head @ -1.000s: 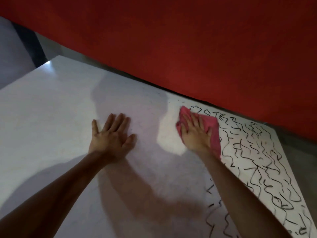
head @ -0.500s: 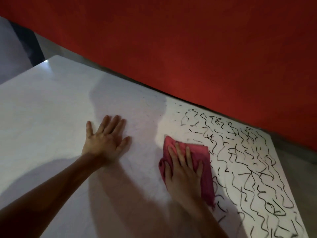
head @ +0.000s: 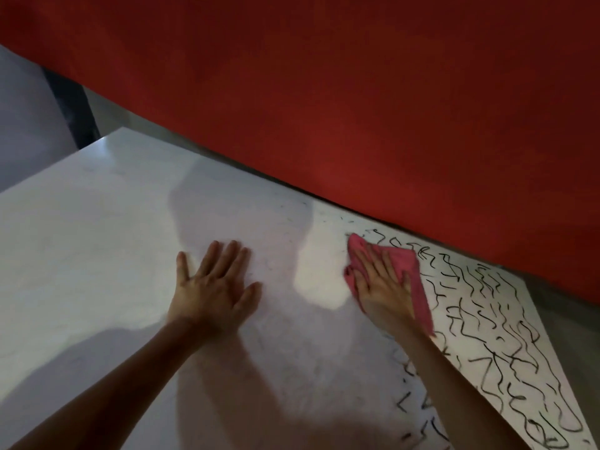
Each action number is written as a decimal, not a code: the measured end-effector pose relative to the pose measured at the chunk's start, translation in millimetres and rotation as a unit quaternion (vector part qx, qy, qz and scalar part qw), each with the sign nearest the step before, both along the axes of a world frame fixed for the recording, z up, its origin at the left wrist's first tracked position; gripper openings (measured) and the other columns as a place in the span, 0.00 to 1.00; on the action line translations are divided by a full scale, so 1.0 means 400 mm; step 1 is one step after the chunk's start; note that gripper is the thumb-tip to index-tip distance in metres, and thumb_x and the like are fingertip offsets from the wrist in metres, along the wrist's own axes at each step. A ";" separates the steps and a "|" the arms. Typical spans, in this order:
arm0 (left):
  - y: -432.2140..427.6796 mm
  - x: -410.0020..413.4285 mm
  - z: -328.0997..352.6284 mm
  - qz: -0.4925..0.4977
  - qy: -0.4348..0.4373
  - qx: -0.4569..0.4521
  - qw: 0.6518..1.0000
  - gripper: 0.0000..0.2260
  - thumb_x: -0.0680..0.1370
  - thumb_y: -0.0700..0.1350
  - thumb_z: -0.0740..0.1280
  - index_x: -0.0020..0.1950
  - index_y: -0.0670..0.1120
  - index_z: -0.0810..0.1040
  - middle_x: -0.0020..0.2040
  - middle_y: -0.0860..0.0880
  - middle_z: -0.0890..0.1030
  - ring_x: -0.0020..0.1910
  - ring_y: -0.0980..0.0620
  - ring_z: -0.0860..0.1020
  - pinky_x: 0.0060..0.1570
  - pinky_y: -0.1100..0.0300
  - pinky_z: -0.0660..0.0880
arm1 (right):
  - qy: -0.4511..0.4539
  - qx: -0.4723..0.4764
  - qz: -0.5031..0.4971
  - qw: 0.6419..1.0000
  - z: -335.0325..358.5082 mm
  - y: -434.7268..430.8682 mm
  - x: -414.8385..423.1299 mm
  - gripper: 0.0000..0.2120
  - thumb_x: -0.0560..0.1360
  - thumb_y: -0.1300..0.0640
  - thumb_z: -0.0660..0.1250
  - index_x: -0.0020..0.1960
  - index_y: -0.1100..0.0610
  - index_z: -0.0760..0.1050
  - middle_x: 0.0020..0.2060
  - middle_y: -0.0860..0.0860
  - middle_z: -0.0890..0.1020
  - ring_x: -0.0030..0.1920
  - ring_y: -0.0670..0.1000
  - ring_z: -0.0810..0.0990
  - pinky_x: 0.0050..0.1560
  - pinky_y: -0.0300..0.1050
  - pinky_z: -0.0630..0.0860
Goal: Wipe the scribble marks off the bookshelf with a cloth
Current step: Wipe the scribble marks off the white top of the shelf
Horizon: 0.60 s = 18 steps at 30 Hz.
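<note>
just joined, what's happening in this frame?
A person is wiping black scribble marks off the white bookshelf top. The right hand presses a pink cloth flat at the marks' left edge; the left hand lies flat on the clean area. The right part is not yet wiped.

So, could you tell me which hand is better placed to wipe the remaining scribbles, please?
The right hand: it presses the pink cloth at the edge of the scribble marks. The left hand lies flat on bare bookshelf, away from them.
</note>
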<state>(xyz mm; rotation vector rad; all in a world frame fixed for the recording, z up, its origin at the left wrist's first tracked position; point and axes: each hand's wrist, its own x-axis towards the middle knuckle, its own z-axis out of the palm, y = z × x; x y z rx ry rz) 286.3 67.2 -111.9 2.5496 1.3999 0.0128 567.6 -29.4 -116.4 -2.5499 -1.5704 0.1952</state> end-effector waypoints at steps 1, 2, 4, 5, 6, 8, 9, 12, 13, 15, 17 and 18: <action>0.003 0.001 0.000 0.004 0.001 0.002 1.000 0.43 0.65 0.67 0.28 0.79 0.55 0.41 0.79 0.55 0.40 0.77 0.52 0.38 0.71 0.39 0.38 | -0.009 0.009 -0.003 1.000 0.006 -0.012 0.029 0.26 0.79 0.39 0.36 0.77 0.39 0.38 0.76 0.37 0.42 0.76 0.43 0.41 0.74 0.63 0.44; 0.004 0.002 0.001 0.003 0.003 0.002 1.000 0.43 0.65 0.67 0.28 0.78 0.55 0.41 0.79 0.55 0.40 0.77 0.52 0.38 0.71 0.39 0.38 | -0.002 0.018 -0.037 0.999 0.004 -0.005 0.065 0.27 0.79 0.38 0.36 0.77 0.40 0.38 0.76 0.38 0.42 0.76 0.44 0.41 0.74 0.64 0.44; 0.003 0.003 -0.001 -0.001 0.003 -0.003 1.000 0.42 0.65 0.67 0.28 0.78 0.55 0.40 0.79 0.54 0.40 0.77 0.51 0.38 0.71 0.39 0.37 | 0.031 0.000 -0.180 0.983 0.021 0.063 0.082 0.27 0.81 0.42 0.41 0.78 0.45 0.42 0.78 0.45 0.45 0.77 0.49 0.42 0.73 0.67 0.42; 0.004 0.003 -0.005 0.003 0.000 -0.003 1.000 0.42 0.65 0.67 0.28 0.78 0.54 0.40 0.78 0.54 0.40 0.77 0.51 0.37 0.70 0.38 0.36 | 0.072 0.013 -0.236 0.969 0.030 0.123 0.061 0.26 0.81 0.44 0.43 0.78 0.48 0.49 0.78 0.49 0.50 0.77 0.53 0.45 0.71 0.70 0.43; 0.007 0.003 -0.006 0.005 -0.001 -0.002 1.000 0.42 0.65 0.67 0.28 0.78 0.54 0.40 0.78 0.54 0.39 0.77 0.51 0.37 0.70 0.38 0.36 | 0.134 0.039 -0.251 0.958 0.050 0.184 0.015 0.25 0.81 0.44 0.44 0.75 0.53 0.61 0.75 0.54 0.59 0.76 0.56 0.51 0.67 0.76 0.47; 0.007 0.007 -0.006 0.005 0.001 0.004 1.000 0.42 0.65 0.67 0.28 0.79 0.54 0.40 0.78 0.54 0.39 0.77 0.51 0.37 0.70 0.38 0.36 | 0.290 0.172 -0.187 0.923 0.035 0.292 -0.091 0.28 0.81 0.39 0.44 0.56 0.54 0.77 0.57 0.55 0.75 0.65 0.56 0.67 0.54 0.79 0.62; 0.005 0.008 -0.006 0.006 0.000 0.003 1.000 0.42 0.65 0.67 0.28 0.79 0.54 0.41 0.78 0.55 0.40 0.77 0.51 0.37 0.70 0.38 0.37 | 0.268 0.172 -0.123 0.940 0.026 0.340 -0.150 0.28 0.81 0.38 0.44 0.59 0.53 0.76 0.58 0.53 0.74 0.65 0.55 0.67 0.57 0.76 0.61; 0.011 0.005 -0.007 0.009 -0.013 0.003 1.000 0.42 0.66 0.68 0.29 0.79 0.55 0.43 0.78 0.55 0.41 0.77 0.52 0.39 0.71 0.38 0.38 | 0.169 0.051 0.001 0.984 0.031 0.440 -0.280 0.26 0.82 0.44 0.46 0.78 0.48 0.50 0.78 0.46 0.49 0.77 0.52 0.44 0.70 0.69 0.43; 0.012 0.003 -0.006 0.006 -0.015 0.000 1.000 0.42 0.66 0.68 0.30 0.79 0.55 0.44 0.78 0.55 0.41 0.77 0.52 0.39 0.71 0.38 0.38 | 0.177 0.066 0.040 0.981 0.036 0.436 -0.264 0.25 0.82 0.44 0.46 0.78 0.46 0.48 0.78 0.43 0.47 0.77 0.50 0.43 0.71 0.67 0.43; 0.014 0.001 -0.005 0.005 -0.011 0.002 1.000 0.42 0.66 0.68 0.29 0.79 0.55 0.43 0.78 0.56 0.41 0.77 0.52 0.39 0.71 0.38 0.38 | 0.081 0.001 0.084 0.993 0.048 0.355 -0.183 0.24 0.82 0.43 0.46 0.77 0.42 0.49 0.77 0.40 0.49 0.77 0.46 0.46 0.73 0.62 0.46; 0.015 0.004 -0.005 0.003 0.001 0.005 1.000 0.42 0.65 0.68 0.28 0.78 0.55 0.41 0.78 0.56 0.39 0.77 0.52 0.38 0.71 0.39 0.38 | 0.012 -0.006 0.044 0.999 0.037 0.239 -0.038 0.26 0.79 0.40 0.43 0.76 0.40 0.52 0.76 0.38 0.52 0.76 0.44 0.49 0.73 0.59 0.50; 0.014 0.007 -0.005 0.005 0.004 0.006 1.000 0.42 0.65 0.67 0.28 0.78 0.55 0.40 0.78 0.56 0.39 0.77 0.52 0.38 0.71 0.39 0.38 | -0.002 -0.017 -0.014 1.000 0.020 0.174 0.050 0.27 0.78 0.40 0.41 0.76 0.42 0.54 0.76 0.39 0.52 0.76 0.45 0.49 0.74 0.58 0.50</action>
